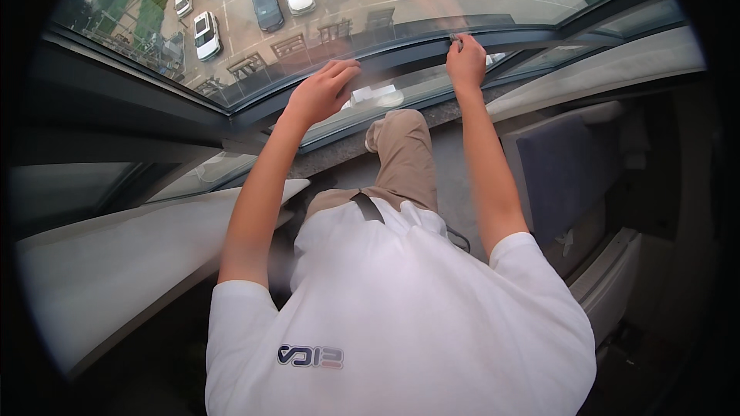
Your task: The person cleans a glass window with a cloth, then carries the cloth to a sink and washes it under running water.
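A large window with a dark metal frame [404,58] spans the space before me, its glass pane [341,6] above the horizontal bar. My left hand [326,89] is at that bar, palm down with bent fingers, and nothing shows in it. Further right, my right hand [466,60] has its fingers curled around a small grey object [455,41] at the top edge of the bar; its kind is mostly hidden by the fingers. Below the bar is a lower glass pane [416,84].
A stone sill [347,153] runs under the lower pane, near my knee. Pale padded-looking ledges stand at the left [133,242] and right [607,75]. Dark fabric [566,167] lies at the right. Parked cars, one a white car [206,36], are outside far below.
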Demonstrator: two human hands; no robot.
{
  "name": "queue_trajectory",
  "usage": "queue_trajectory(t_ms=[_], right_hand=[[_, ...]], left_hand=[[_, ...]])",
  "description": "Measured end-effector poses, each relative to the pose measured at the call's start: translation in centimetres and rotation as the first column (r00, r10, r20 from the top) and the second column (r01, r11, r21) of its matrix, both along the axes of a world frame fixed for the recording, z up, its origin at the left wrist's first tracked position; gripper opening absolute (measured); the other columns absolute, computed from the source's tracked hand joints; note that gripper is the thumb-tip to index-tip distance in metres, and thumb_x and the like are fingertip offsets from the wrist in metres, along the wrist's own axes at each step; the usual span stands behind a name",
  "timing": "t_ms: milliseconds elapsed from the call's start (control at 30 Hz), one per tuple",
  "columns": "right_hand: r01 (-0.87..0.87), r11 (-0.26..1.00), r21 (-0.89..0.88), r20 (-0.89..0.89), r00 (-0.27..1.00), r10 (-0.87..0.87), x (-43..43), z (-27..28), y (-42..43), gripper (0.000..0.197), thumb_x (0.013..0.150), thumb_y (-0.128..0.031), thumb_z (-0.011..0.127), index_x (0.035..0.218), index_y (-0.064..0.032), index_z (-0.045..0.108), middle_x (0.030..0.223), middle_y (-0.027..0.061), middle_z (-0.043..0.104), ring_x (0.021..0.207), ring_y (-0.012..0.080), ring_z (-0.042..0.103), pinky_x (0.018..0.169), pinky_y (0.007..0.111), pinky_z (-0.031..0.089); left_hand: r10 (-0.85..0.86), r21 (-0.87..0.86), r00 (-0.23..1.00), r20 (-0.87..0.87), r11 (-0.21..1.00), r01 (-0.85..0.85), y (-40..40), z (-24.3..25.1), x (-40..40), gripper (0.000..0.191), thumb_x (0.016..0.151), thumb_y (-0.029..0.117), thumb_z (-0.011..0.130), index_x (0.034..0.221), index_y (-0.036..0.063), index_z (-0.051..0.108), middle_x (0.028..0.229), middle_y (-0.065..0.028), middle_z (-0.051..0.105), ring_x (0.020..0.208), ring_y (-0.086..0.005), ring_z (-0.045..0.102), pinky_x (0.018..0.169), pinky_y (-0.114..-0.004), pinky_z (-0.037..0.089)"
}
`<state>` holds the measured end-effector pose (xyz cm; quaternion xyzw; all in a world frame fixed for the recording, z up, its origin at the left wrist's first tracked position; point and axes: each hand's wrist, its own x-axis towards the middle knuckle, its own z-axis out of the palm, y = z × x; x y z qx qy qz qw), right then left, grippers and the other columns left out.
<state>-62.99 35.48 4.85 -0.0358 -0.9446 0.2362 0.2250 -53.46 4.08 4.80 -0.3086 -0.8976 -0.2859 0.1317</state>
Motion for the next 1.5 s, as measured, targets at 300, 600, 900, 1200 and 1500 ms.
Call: queue_trajectory(t_ms=[300, 600, 900, 1200, 1500], right_hand=[[-0.096, 0.995, 0.031, -0.123, 0.987, 0.099, 6.1, -1.3, -5.2, 0.024, 0.093, -0.02, 0.063, 0.112, -0.0076, 0.071, 0.126, 0.0159, 0.067, 0.118, 0.0353, 0.06, 0.1, 0.043, 0.048], [0.154, 0.984, 0.09, 0.114, 0.98, -0.164, -2.7, 0.5, 5.2, 0.026, 0.091, -0.02, 0.062, 0.113, -0.0094, 0.072, 0.125, 0.0128, 0.067, 0.114, 0.0364, 0.061, 0.094, 0.046, 0.051], [-0.092, 0.995, 0.029, -0.138, 0.986, 0.095, 5.7, -1.1, -5.7, 0.029, 0.085, -0.021, 0.063, 0.109, -0.0095, 0.075, 0.125, 0.0155, 0.066, 0.118, 0.0348, 0.058, 0.098, 0.043, 0.05], [-0.009, 0.996, 0.086, -0.001, 1.0, 0.009, 0.1, 0.6, 2.1, 0.031, 0.089, -0.026, 0.06, 0.111, -0.0115, 0.076, 0.127, 0.0175, 0.065, 0.122, 0.036, 0.056, 0.1, 0.045, 0.048], [0.005, 0.999, 0.045, 0.044, 0.999, -0.007, 1.7, 0.0, -0.5, 0.04, 0.085, -0.04, 0.063, 0.113, -0.0149, 0.077, 0.136, 0.0189, 0.06, 0.129, 0.0345, 0.052, 0.103, 0.045, 0.047]], left_hand=[[0.003, 0.006, 0.996, 0.085, 1.0, -0.004, -0.1, 0.2, 0.1, 0.036, 0.088, 0.004, 0.064, 0.124, 0.0075, 0.058, 0.134, -0.0057, 0.059, 0.123, -0.0286, 0.056, 0.098, -0.039, 0.051], [-0.016, 0.038, 1.0, 0.01, 0.999, 0.016, 0.0, 0.3, -0.1, 0.035, 0.085, 0.002, 0.064, 0.119, 0.0065, 0.06, 0.131, -0.0057, 0.061, 0.12, -0.0279, 0.058, 0.095, -0.039, 0.053], [-0.016, 0.037, 0.999, 0.038, 0.999, 0.015, 0.1, 0.2, -0.1, 0.037, 0.085, 0.001, 0.064, 0.121, 0.0055, 0.059, 0.133, -0.0073, 0.06, 0.122, -0.03, 0.057, 0.098, -0.039, 0.051], [-0.013, 0.042, 0.998, 0.059, 0.999, 0.01, 0.0, 0.3, 0.0, 0.037, 0.085, 0.001, 0.064, 0.122, 0.006, 0.06, 0.133, -0.0071, 0.06, 0.122, -0.0298, 0.057, 0.098, -0.039, 0.051], [-0.001, 0.044, 1.0, -0.003, 0.999, 0.001, 0.3, 0.5, 0.0, 0.032, 0.084, 0.002, 0.064, 0.117, 0.0048, 0.062, 0.129, -0.0051, 0.063, 0.118, -0.0265, 0.059, 0.094, -0.039, 0.054]])
